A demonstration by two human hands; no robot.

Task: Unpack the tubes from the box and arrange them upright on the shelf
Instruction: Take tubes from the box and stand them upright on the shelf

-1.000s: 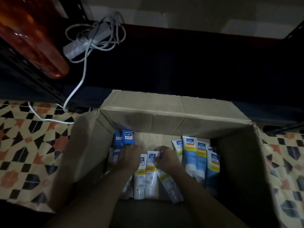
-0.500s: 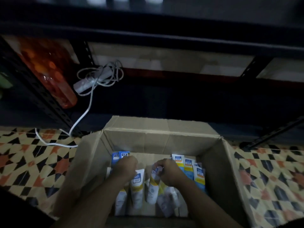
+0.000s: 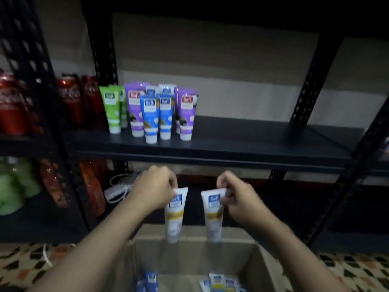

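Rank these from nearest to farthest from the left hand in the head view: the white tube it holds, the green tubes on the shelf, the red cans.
1. White tube: pinched at its top by the left hand, hanging above the box.
2. Green tubes: upright on the shelf, up and left of the hand.
3. Red cans: far left, on the neighbouring shelf.

Dim, softly blurred wide-angle view; frame corners fall into darkness.

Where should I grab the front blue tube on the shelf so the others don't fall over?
Pinch the front blue tube by its flat crimped top edge, coming straight down from above. It stands cap-down among other upright tubes crowded close, so its sides are hard to reach. The top is free, and the hands hold their white tubes that way too.
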